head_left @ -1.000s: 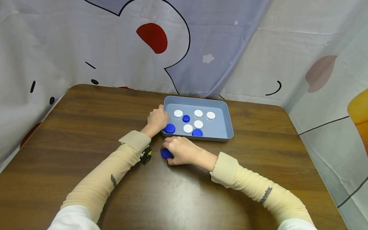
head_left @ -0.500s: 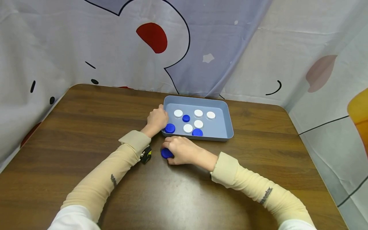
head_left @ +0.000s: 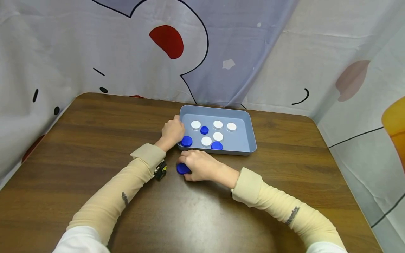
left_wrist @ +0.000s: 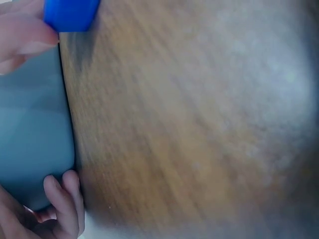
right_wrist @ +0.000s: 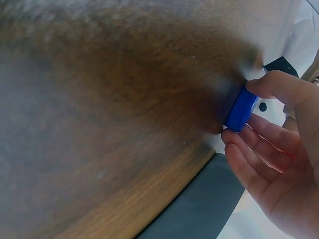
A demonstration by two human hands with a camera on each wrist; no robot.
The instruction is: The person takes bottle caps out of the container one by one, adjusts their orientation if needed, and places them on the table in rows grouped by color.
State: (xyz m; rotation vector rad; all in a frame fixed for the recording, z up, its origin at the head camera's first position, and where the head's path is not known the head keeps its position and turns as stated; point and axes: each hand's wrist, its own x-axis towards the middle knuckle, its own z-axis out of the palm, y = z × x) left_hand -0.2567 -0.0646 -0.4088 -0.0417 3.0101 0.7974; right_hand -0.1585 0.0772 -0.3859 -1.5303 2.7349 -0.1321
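Blue cap ptly behind R hand

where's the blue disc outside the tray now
In the head view, just left of centre, the blue disc is in the right hand, below the near left corner of the tray.

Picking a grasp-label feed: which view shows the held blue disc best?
Right wrist: disc large, nearly whole, pinched by right hand. Head: small, partly covered. Left wrist: cut off at the top edge.
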